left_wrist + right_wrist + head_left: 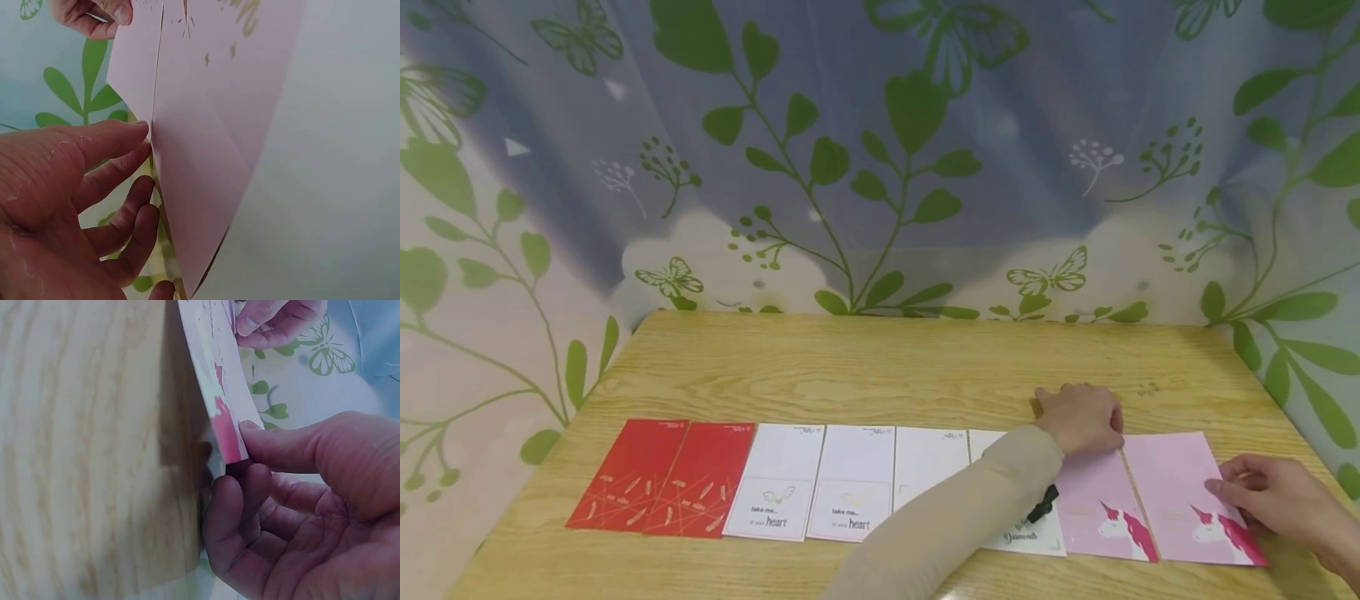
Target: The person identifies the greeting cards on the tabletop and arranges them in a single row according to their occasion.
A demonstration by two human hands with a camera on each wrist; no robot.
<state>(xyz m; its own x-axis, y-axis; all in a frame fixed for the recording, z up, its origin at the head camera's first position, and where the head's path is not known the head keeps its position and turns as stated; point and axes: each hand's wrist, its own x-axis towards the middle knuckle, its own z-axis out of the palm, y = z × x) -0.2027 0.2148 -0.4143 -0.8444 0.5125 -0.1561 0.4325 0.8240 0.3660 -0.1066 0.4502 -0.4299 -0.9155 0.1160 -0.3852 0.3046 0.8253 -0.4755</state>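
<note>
Two pink unicorn cards lie side by side at the right end of a row. My left hand [1081, 418] reaches across to the top edge of the left pink card [1093, 497]. In the left wrist view, its thumb [122, 139] and fingertips pinch that edge near the seam between the cards. On the far right, my right hand [1273, 493] holds the side edge of the right pink card [1172, 471]. The right wrist view shows its thumb [281, 447] on the card's face and curled fingers at the underside.
Leftward along the wooden table [880, 367] run two red cards [700, 479] and several white cards [853, 454]. The left sleeve [955, 512] covers part of the white ones. A leaf-patterned curtain [880, 208] hangs behind the table and at its sides.
</note>
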